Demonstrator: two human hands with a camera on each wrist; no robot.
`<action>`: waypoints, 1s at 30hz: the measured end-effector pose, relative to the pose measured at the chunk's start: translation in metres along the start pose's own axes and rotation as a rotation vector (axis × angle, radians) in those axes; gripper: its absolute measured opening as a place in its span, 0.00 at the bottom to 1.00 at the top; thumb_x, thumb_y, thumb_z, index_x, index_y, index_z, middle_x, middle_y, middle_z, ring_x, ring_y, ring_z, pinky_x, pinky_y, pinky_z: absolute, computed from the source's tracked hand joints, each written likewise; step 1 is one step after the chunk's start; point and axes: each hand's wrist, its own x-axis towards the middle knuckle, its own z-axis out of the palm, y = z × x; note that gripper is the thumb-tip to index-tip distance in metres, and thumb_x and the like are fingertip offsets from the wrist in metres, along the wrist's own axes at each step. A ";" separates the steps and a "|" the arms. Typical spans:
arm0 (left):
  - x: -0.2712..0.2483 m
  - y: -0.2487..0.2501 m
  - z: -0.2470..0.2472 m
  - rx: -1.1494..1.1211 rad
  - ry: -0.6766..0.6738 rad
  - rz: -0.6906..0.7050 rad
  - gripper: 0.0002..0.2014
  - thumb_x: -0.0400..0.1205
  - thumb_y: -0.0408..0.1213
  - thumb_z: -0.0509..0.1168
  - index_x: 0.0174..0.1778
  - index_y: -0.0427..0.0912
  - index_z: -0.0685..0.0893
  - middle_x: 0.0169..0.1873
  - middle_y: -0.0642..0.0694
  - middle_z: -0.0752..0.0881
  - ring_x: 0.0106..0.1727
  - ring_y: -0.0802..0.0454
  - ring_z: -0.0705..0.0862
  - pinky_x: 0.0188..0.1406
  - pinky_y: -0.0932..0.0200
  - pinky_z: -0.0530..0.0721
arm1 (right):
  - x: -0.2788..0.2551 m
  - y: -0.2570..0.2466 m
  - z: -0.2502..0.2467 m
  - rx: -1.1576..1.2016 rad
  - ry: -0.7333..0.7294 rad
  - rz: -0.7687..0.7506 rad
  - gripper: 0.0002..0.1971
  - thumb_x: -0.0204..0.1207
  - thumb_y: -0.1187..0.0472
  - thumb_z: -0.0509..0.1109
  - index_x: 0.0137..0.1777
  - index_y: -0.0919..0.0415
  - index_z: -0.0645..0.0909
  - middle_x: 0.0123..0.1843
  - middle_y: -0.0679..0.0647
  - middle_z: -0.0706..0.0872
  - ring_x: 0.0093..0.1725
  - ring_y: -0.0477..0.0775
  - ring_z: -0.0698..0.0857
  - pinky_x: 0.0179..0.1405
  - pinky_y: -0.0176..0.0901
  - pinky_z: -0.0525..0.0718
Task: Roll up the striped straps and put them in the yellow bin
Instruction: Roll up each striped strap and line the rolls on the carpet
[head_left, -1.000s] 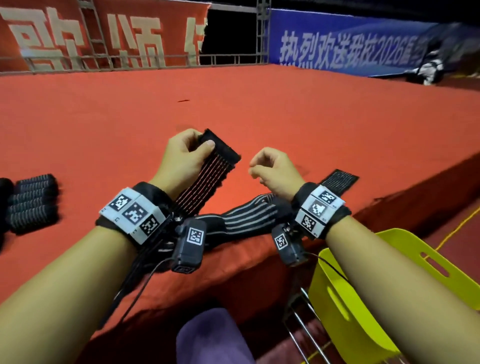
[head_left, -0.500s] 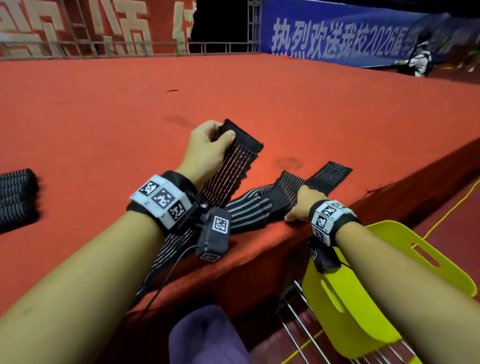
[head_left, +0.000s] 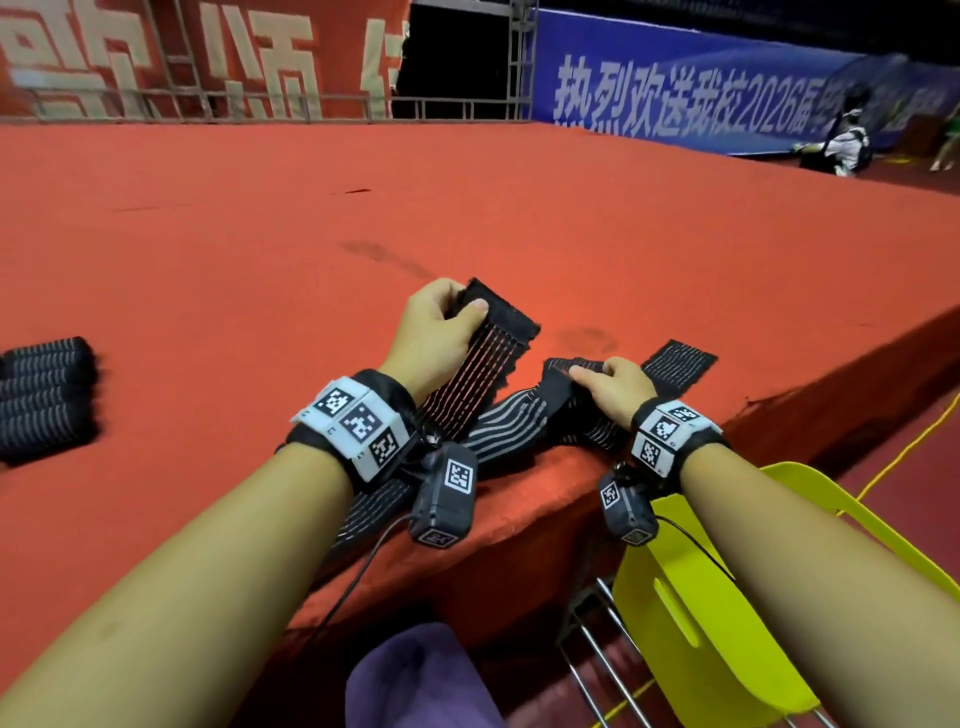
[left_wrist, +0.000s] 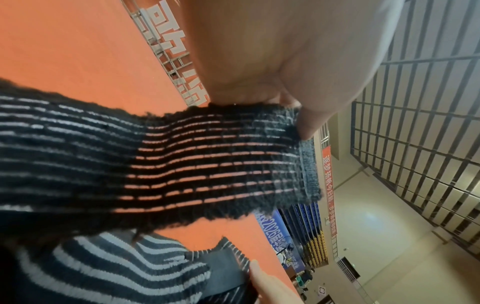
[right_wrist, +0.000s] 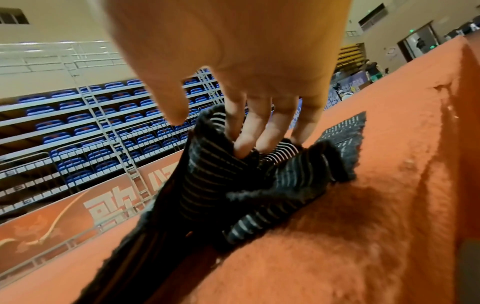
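Carpet-covered stage (head_left: 260, 234) carries everything: big flat red surface, short fuzzy pile, grippy, so fabric won't slide freely on it. Yellow bin (head_left: 691, 623), hard smooth plastic w/ slot handles, sits below the stage's front edge, under the right forearm. Rolled straps (head_left: 44, 395), tight ribbed cylinders, lie near the left edge of the surface.

Striped strap (head_left: 498, 431) runs along the front edge: black stretchy knit w/ thin pale stripes, open weave (red shows through where it's lifted), limp, twisted and bunched mid-length; one part hangs over the front edge. Another flat dark end (head_left: 675, 364) lies just beyond the right hand; can't tell if it's the same strap.

Left hand (head_left: 436, 332) holds a strap end raised off the carpet, thumb on top, fingers curled behind. Right hand (head_left: 613, 384) is down on the bunched part, fingers (right_wrist: 259, 135) curled into a fold, pinching it.

Step in hand, likely: untwist before rolling. Advice: pull the length flat, edges aligned, light tension between both hands; start the roll tight at one end, keep it square so it doesn't cone. Risk: pile snagging the knit, roll springing loose on the way to the bin.
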 end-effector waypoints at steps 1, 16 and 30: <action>0.000 0.000 -0.003 0.011 0.008 0.000 0.02 0.87 0.28 0.61 0.50 0.34 0.76 0.34 0.36 0.83 0.24 0.47 0.87 0.21 0.51 0.87 | 0.002 0.000 0.002 -0.061 0.055 -0.038 0.17 0.74 0.49 0.70 0.33 0.57 0.68 0.31 0.54 0.76 0.37 0.60 0.76 0.37 0.48 0.69; 0.022 -0.024 -0.035 0.083 -0.117 -0.079 0.13 0.85 0.31 0.65 0.35 0.44 0.73 0.38 0.38 0.78 0.38 0.48 0.75 0.34 0.56 0.72 | -0.001 -0.174 0.006 0.362 -0.029 -0.611 0.14 0.77 0.68 0.68 0.33 0.58 0.69 0.33 0.55 0.71 0.36 0.51 0.70 0.38 0.45 0.71; 0.050 -0.023 -0.121 0.310 0.134 0.104 0.15 0.83 0.33 0.66 0.33 0.45 0.69 0.30 0.50 0.72 0.32 0.54 0.70 0.36 0.54 0.70 | 0.017 -0.256 0.050 0.477 -0.140 -0.583 0.12 0.78 0.71 0.66 0.35 0.57 0.76 0.37 0.55 0.82 0.38 0.52 0.81 0.43 0.47 0.82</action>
